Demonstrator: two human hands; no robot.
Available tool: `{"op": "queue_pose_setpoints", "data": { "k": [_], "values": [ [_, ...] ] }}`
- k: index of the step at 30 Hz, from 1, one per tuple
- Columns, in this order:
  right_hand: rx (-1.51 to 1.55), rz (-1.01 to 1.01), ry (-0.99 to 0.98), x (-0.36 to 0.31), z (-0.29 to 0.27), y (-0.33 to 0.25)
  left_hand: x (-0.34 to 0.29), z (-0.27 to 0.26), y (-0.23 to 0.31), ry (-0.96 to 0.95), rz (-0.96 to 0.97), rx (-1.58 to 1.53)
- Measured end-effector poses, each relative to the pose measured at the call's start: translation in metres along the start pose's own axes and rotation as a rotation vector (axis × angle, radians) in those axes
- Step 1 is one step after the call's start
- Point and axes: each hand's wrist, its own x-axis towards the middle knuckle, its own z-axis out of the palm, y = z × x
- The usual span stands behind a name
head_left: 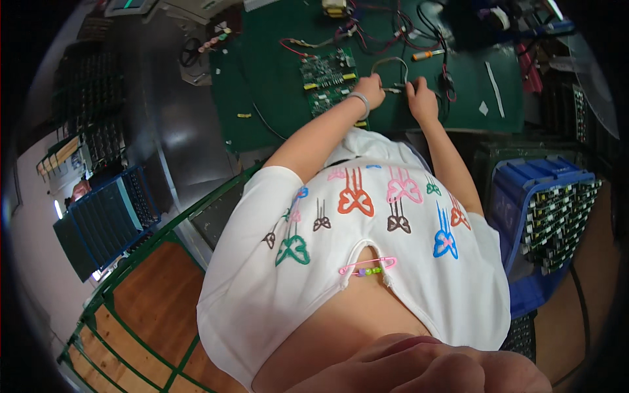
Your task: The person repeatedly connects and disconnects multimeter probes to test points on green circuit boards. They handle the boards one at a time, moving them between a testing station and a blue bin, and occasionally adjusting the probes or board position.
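Bare left forearm angled forward and inward, bare right forearm likewise, left hand and right hand near each other, both curled

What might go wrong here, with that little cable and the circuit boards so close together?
The bracelet on the left wrist might scrape the nearer circuit board, as they sit close together. The thin cable, looping up between the left hand and the right hand, could perhaps catch on the tangled wires beyond.

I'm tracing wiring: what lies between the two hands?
Head view: between left hand and right hand, what looks like a pale cable end, over the green worktop.
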Motion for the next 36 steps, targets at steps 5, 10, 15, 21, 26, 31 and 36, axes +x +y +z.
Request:
{"op": "queue_pose_setpoints", "data": {
  "k": [5, 10, 15, 21, 26, 31, 36],
  "values": [
    [0.195, 0.074, 0.028, -0.001, -0.001, 0.013, -0.02, -0.016, 0.015, 0.239, -0.033, -0.194],
    [0.678, 0.021, -0.009, -0.042, -0.057, -0.042, -0.033, -0.036, 0.008, 0.227, 0.044, -0.24],
    [0.973, -0.065, 0.101, -0.068, -0.09, -0.091, -0.048, -0.059, -0.019, 0.422, 0.133, -0.315],
    [0.951, -0.118, 0.058, -0.06, -0.087, -0.104, -0.101, -0.101, -0.077, 0.458, -0.04, -0.587],
    [0.924, -0.103, -0.216, -0.055, -0.027, -0.101, -0.131, -0.09, -0.121, 0.469, -0.09, -0.543],
    [0.927, -0.044, -0.53, -0.045, 0.025, -0.107, -0.146, -0.078, -0.127, 0.301, -0.281, -0.996],
    [0.689, -0.253, -0.427, -0.049, 0.059, -0.124, -0.139, -0.073, -0.13, 0.33, -0.253, -0.953]
  ]
}}
